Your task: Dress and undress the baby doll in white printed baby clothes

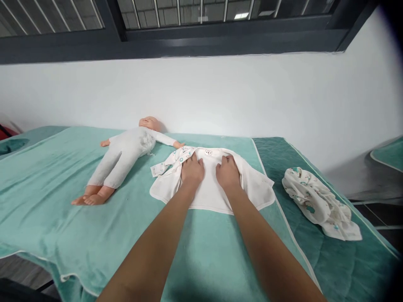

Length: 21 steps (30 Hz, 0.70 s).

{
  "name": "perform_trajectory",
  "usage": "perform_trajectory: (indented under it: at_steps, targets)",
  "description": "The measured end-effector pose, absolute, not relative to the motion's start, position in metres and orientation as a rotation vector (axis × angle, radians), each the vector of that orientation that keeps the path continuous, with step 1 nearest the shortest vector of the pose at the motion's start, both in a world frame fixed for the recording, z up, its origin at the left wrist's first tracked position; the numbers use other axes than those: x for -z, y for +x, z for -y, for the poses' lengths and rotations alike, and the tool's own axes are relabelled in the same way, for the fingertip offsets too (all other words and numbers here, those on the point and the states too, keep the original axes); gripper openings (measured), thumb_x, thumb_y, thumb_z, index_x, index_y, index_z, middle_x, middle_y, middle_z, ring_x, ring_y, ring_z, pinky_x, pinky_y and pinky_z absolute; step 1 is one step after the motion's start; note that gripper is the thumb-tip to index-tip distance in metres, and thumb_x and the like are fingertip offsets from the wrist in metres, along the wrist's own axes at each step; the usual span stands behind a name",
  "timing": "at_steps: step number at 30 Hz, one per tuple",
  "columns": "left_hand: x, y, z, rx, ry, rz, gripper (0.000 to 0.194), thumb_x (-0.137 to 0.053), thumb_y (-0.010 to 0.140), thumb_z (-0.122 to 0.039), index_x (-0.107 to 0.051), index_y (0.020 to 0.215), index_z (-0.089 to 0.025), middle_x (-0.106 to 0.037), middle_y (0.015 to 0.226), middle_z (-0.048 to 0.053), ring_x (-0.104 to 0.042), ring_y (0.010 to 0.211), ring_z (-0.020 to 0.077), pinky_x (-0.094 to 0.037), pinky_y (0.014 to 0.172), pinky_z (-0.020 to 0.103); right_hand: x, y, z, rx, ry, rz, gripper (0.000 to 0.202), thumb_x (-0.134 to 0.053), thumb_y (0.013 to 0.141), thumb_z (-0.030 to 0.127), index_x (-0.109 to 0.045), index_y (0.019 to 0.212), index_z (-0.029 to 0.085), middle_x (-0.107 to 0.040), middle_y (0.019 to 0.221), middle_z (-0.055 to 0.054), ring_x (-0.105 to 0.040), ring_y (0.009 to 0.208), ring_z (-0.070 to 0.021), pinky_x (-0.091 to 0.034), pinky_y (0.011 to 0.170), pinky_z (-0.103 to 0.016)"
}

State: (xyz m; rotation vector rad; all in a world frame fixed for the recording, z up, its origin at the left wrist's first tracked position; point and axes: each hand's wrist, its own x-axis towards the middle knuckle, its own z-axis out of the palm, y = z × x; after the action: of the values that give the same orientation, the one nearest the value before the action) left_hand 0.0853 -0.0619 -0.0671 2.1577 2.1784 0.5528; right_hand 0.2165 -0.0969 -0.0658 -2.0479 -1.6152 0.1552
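A white baby shirt (210,188) lies spread on the bed with its plain inside and neck label facing up. Part of its printed outer side shows at the left sleeve. My left hand (192,171) is on the shirt's left part, fingers curled on the cloth beside the printed edge. On the right part, my right hand (228,172) has its bent fingers on the fabric, thumb toward the middle. The fingertips are partly hidden. A baby doll (129,144) in a white bodysuit lies on its back to the left, one hand close to the shirt's top edge.
A crumpled printed baby garment (321,205) lies on the darker green quilted cover (340,268) at the right. The light green sheet (63,167) hangs over the bed's front edge. Behind the bed rises a white wall (220,92) beneath a dark-framed barred window (204,40).
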Motion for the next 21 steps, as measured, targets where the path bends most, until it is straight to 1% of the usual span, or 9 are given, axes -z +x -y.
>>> perform_trajectory:
  at_steps: [4, 7, 9, 11, 13, 15, 18, 19, 21]
  targets:
    - [0.067, 0.086, 0.06, -0.498, 2.11, -2.16, 0.061, -0.028, 0.098, -0.039, -0.038, 0.15, -0.009, -0.047, 0.149, 0.021, -0.042, 0.14, 0.035, -0.031, 0.116, 0.047, 0.069, 0.214, 0.094, -0.267, -2.074, 1.659, 0.061, -0.033, 0.099, 0.038, -0.031, 0.15, 0.005, -0.039, 0.152, -0.021, -0.043, 0.136, -0.0338, -0.041, 0.107, -0.043]
    - [0.067, 0.085, 0.06, -0.546, 2.118, -2.167, 0.063, -0.029, 0.098, -0.04, -0.031, 0.153, -0.01, -0.042, 0.153, 0.02, -0.037, 0.143, 0.035, -0.028, 0.118, 0.047, 0.073, 0.213, 0.093, -0.315, -2.062, 1.674, 0.071, -0.034, 0.098, 0.042, -0.017, 0.156, 0.005, -0.023, 0.16, -0.022, -0.039, 0.141, -0.0349, -0.04, 0.108, -0.045]
    - [0.067, 0.085, 0.061, -0.56, 2.124, -2.161, 0.064, -0.029, 0.098, -0.041, -0.029, 0.154, -0.011, -0.04, 0.154, 0.019, -0.036, 0.143, 0.0347, -0.026, 0.119, 0.047, 0.074, 0.213, 0.091, -0.326, -2.051, 1.672, 0.073, -0.035, 0.097, 0.043, -0.013, 0.157, 0.005, -0.017, 0.162, -0.022, -0.037, 0.142, -0.0348, -0.04, 0.109, -0.045]
    - [0.066, 0.086, 0.061, -0.533, 2.117, -2.149, 0.063, -0.028, 0.098, -0.04, -0.031, 0.153, -0.011, -0.043, 0.152, 0.019, -0.039, 0.142, 0.0346, -0.028, 0.118, 0.047, 0.074, 0.214, 0.091, -0.34, -2.046, 1.672, 0.073, -0.035, 0.097, 0.042, -0.014, 0.156, 0.004, -0.018, 0.162, -0.022, -0.037, 0.143, -0.0348, -0.039, 0.11, -0.045]
    - [0.065, 0.086, 0.061, -0.498, 2.11, -2.143, 0.061, -0.027, 0.098, -0.039, -0.035, 0.151, -0.011, -0.048, 0.148, 0.02, -0.042, 0.139, 0.0349, -0.03, 0.116, 0.048, 0.073, 0.215, 0.091, -0.34, -2.034, 1.67, 0.071, -0.037, 0.097, 0.039, -0.017, 0.155, 0.002, -0.025, 0.16, -0.023, -0.039, 0.141, -0.034, -0.04, 0.11, -0.044]
    - [0.065, 0.086, 0.06, -0.476, 2.111, -2.143, 0.06, -0.027, 0.098, -0.039, -0.039, 0.149, -0.011, -0.052, 0.144, 0.021, -0.045, 0.136, 0.0352, -0.033, 0.113, 0.048, 0.072, 0.217, 0.093, -0.268, -1.963, 1.717, 0.063, -0.037, 0.097, 0.031, -0.03, 0.151, 0.0, -0.036, 0.155, -0.022, -0.041, 0.14, -0.0314, -0.037, 0.111, -0.041]
    - [0.066, 0.085, 0.06, -0.464, 2.121, -2.145, 0.058, -0.027, 0.098, -0.039, -0.042, 0.147, -0.01, -0.056, 0.14, 0.021, -0.049, 0.133, 0.0349, -0.035, 0.111, 0.048, 0.069, 0.216, 0.099, -0.115, -1.697, 1.916, 0.046, -0.034, 0.096, 0.021, -0.053, 0.137, 0.01, -0.054, 0.143, -0.014, -0.046, 0.135, -0.0236, -0.033, 0.114, -0.035]
    - [0.066, 0.085, 0.06, -0.465, 2.13, -2.144, 0.058, -0.028, 0.098, -0.039, -0.042, 0.146, -0.01, -0.056, 0.14, 0.022, -0.049, 0.133, 0.0346, -0.035, 0.111, 0.048, 0.07, 0.214, 0.1, -0.088, -1.62, 1.979, 0.044, -0.033, 0.097, 0.021, -0.056, 0.135, 0.015, -0.057, 0.141, -0.011, -0.048, 0.133, -0.022, -0.032, 0.115, -0.035]
    - [0.066, 0.085, 0.061, -0.463, 2.155, -2.132, 0.057, -0.029, 0.098, -0.038, -0.042, 0.146, -0.009, -0.055, 0.14, 0.022, -0.049, 0.133, 0.0335, -0.034, 0.112, 0.047, 0.071, 0.212, 0.101, -0.094, -1.587, 2.06, 0.045, -0.034, 0.099, 0.027, -0.054, 0.138, 0.018, -0.057, 0.142, -0.008, -0.048, 0.133, -0.022, -0.031, 0.115, -0.038]
